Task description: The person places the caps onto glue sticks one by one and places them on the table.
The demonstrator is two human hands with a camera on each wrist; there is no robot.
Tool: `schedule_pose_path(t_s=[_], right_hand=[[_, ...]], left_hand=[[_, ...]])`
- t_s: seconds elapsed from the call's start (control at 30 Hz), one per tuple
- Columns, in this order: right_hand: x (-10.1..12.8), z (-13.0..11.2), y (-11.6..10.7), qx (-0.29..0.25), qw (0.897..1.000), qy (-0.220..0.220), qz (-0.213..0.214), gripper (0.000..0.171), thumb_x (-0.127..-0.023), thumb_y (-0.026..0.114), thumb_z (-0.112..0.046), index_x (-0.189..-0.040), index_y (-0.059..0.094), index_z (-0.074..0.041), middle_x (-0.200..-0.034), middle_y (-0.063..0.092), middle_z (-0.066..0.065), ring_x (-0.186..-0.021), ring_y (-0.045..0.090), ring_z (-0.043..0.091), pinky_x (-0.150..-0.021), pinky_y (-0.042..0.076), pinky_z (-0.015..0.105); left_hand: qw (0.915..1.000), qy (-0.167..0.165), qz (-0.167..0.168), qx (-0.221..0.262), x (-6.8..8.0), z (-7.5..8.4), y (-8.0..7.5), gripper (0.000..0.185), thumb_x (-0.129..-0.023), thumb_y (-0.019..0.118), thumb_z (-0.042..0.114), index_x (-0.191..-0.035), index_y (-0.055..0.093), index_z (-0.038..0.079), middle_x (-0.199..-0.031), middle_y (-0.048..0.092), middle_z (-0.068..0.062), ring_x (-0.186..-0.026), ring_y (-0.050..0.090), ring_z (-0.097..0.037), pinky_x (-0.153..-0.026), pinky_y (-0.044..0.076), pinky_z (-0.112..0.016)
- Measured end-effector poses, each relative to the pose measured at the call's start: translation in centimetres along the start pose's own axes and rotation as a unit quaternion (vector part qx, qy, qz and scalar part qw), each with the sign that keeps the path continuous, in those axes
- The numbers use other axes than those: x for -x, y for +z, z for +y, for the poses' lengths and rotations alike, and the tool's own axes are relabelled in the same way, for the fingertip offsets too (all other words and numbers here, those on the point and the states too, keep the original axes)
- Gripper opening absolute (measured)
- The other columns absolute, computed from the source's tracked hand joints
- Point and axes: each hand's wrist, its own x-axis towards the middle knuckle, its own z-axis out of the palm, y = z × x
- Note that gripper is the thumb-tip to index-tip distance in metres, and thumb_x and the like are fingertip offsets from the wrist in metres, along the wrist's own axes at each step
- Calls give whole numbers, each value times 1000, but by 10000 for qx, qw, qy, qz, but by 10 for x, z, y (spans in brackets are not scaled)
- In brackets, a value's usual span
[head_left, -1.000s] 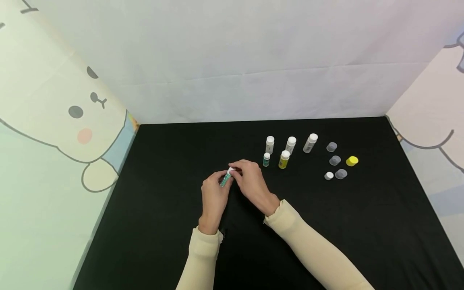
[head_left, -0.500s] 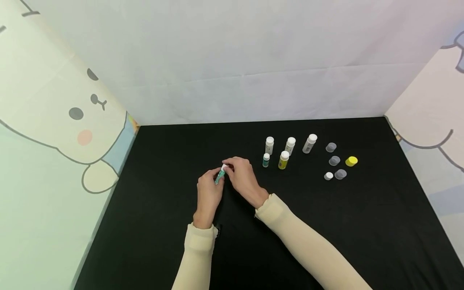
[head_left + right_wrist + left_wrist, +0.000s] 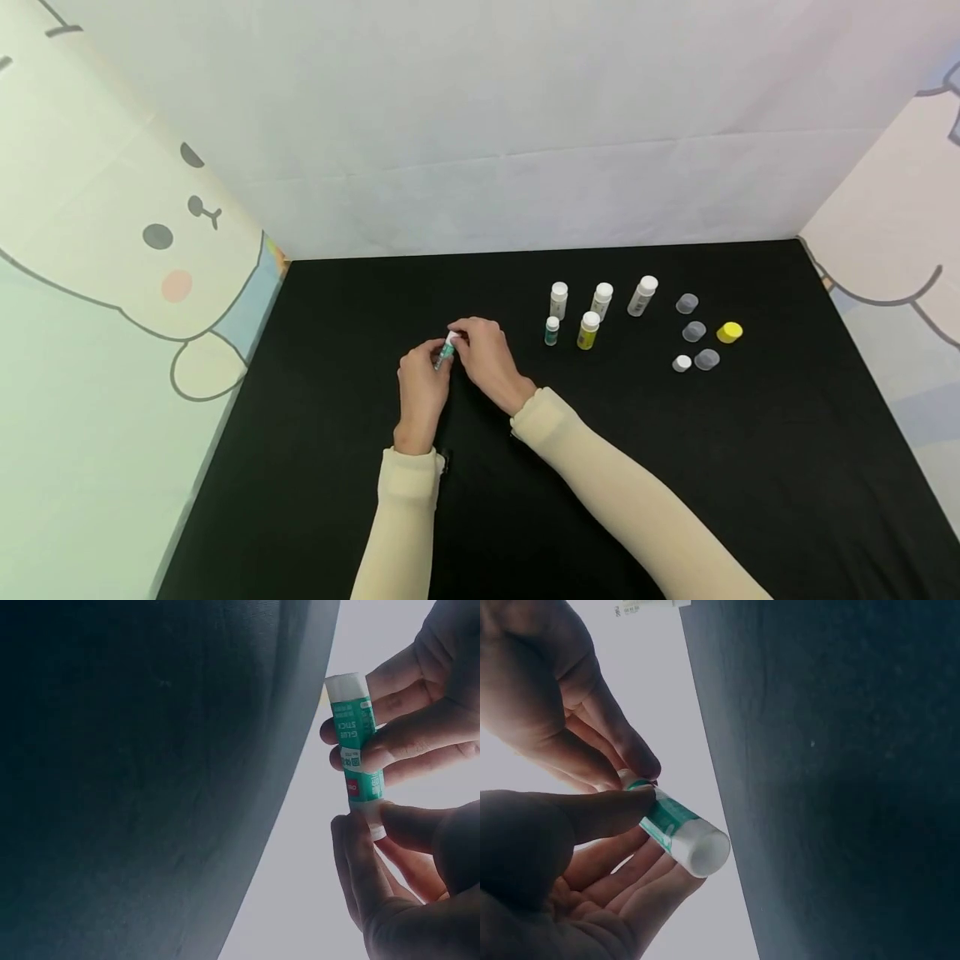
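- Fingers (image 3: 420, 739) of the left hand (image 3: 420, 392) wrap the green glue stick (image 3: 358, 746) mid-barrel, thumb on top.
- Right hand (image 3: 483, 354) fingertips pinch its white cap (image 3: 373, 817), the end nearest that hand.
- Stick's held up between both hands, above the black table (image 3: 675, 467).

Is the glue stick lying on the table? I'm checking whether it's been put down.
No, both hands hold the glue stick above the black table: left hand on its body, right hand at the cap.
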Motion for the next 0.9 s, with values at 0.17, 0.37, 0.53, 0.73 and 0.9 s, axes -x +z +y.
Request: schedule_pose_path(t_s=[0.17, 0.37, 0.53, 0.73, 0.9], right_hand=[[-6, -2, 5, 88, 9999, -32, -59, 26, -101, 70, 0, -126, 74, 0, -120, 74, 16, -102, 73, 25, -86, 61, 38], [-11, -3, 13, 37, 9999, 9, -128, 31, -100, 71, 1, -131, 71, 3, -121, 73, 17, -100, 73, 25, -85, 61, 38], [-17, -4, 20, 90, 9995, 113, -264, 34, -101, 70, 0, -134, 69, 1, -127, 71, 18, -104, 73, 26, -87, 61, 37], [-23, -5, 26, 207, 9992, 174, -295, 34, -101, 70, -2, -135, 69, 1, -128, 70, 18, -106, 73, 26, -87, 61, 37], [-27, -6, 30, 169, 9990, 245, -340, 34, -102, 69, -2, -135, 69, 1, -127, 70, 18, -106, 72, 27, -87, 61, 36]], left_hand=[[9999, 7, 98, -66, -6, -1, -2, 19, -97, 75, 1, -115, 77, -5, -104, 79, -20, -93, 77, -33, -91, 57, -55], [9999, -24, 93, -110, -13, -3, -4, 17, -98, 73, 0, -114, 77, -7, -101, 78, -21, -91, 76, -35, -88, 59, -55], [9997, -23, 119, -213, -19, -6, -4, 16, -98, 72, -2, -112, 77, -7, -97, 78, -22, -86, 75, -36, -84, 59, -55], [9996, -56, 98, -264, -25, -10, -5, 15, -99, 70, -2, -111, 77, -7, -96, 77, -22, -84, 74, -37, -81, 59, -54], [9994, -164, 46, -313, -28, -13, -5, 16, -100, 68, -3, -112, 77, -8, -100, 76, -24, -87, 73, -39, -83, 58, -54]])
